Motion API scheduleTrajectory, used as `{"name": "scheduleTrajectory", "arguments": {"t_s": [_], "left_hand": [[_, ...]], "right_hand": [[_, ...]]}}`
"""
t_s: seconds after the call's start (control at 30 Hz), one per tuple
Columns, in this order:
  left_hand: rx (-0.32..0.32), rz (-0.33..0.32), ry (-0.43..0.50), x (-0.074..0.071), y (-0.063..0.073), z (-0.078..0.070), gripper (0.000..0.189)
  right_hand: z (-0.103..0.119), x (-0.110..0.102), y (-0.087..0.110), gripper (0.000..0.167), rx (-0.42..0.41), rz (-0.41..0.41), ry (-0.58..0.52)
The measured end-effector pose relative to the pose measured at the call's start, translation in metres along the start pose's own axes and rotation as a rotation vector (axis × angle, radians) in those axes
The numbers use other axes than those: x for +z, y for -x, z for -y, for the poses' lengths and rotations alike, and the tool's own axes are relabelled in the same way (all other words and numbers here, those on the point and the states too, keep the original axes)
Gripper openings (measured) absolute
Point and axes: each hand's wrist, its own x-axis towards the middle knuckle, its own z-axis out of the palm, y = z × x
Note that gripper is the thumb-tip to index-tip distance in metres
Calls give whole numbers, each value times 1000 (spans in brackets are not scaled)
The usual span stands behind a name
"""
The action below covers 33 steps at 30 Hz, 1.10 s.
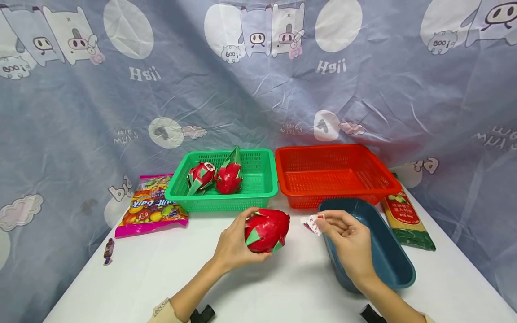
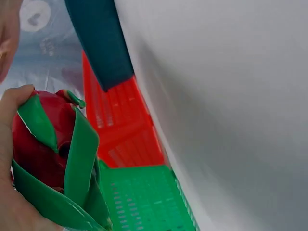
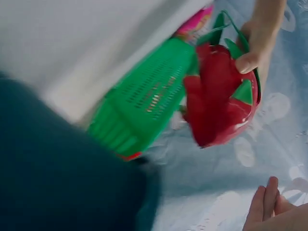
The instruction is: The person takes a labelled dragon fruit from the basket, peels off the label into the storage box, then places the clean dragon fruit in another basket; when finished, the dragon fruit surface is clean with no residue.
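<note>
My left hand (image 1: 238, 242) grips a red dragon fruit with green leaf flaps (image 1: 268, 231), holding it above the front middle of the table. In the left wrist view its long green flaps (image 2: 82, 159) hang along the side by the palm. Between the thumb and fingertips of my right hand (image 1: 349, 240) is a small white sticker-like piece with red and pink print (image 1: 313, 223), a little right of the fruit. That hand is over the left rim of a dark blue bin (image 1: 404, 278). In the right wrist view the printed piece is hidden behind the fingers.
Two more dragon fruits (image 1: 229, 178) lie in the green basket (image 1: 258, 202) at the back. Beside it stands a red basket (image 1: 300, 200). A fruit candy bag (image 1: 151, 208) and a wrapped candy (image 1: 108, 251) lie at left, a red and green packet (image 1: 408, 220) at right.
</note>
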Motion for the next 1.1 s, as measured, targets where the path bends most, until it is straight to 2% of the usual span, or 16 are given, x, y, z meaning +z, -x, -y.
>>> {"name": "scheduleTrajectory", "arguments": {"t_s": [0.13,0.23,0.27,0.5,0.67,0.77,0.87,0.97,1.1], "left_hand": [[-38,-12,2,-7,1,4,101],[-55,-15,19,-13,0,5,102],[-60,-15,24,-14,0,5,101],[-88,-4,51,-17,-2,4,99],[-60,2,68,-14,-3,2,99],[-47,-6,70,-14,-3,1,99],[-43,-13,73,-15,-3,1,99],[-40,-5,81,-15,-3,0,99],[-50,1,81,-18,-2,0,99]], "right_hand": [[-16,-17,3,28,93,21,24],[-21,-33,1,34,137,30,122],[-20,-39,-1,35,152,27,184],[-30,-79,-19,31,42,40,568],[-50,-98,-43,27,-55,66,729],[-68,-104,-55,25,-106,101,767],[-87,-105,-62,24,-115,149,776],[-102,-104,-65,23,-80,185,778],[-119,-101,-65,22,18,222,759]]}}
